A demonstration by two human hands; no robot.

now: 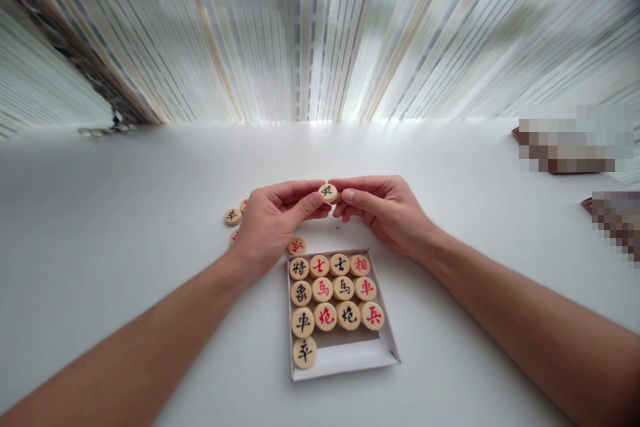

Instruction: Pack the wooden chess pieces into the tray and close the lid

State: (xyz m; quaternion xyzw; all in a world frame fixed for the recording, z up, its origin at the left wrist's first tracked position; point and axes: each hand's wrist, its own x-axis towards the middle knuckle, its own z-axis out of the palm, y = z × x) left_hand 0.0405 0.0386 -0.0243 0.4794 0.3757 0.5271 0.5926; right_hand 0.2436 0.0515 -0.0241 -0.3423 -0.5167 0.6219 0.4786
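Note:
Between the fingertips of both hands is a round wooden xiangqi piece (327,193) with a black character facing up. My left hand (277,213) pinches its left side between thumb and fingers. From the other side, my right hand (390,207) closes on its right edge. Below the hands lies a shallow white box (345,359) with rows of pieces in red and black; a single black-marked piece (305,352) occupies its front row at the left. A red-marked piece (297,245) sits just outside the box's back left corner.
Loose pieces, one a black-marked piece (233,215), lie left of my left hand, partly hidden by it. Two blurred brown-edged objects (565,147) rest at the right of the white table (150,213). A striped curtain (320,33) hangs behind, with a beaded chain (107,128) at left.

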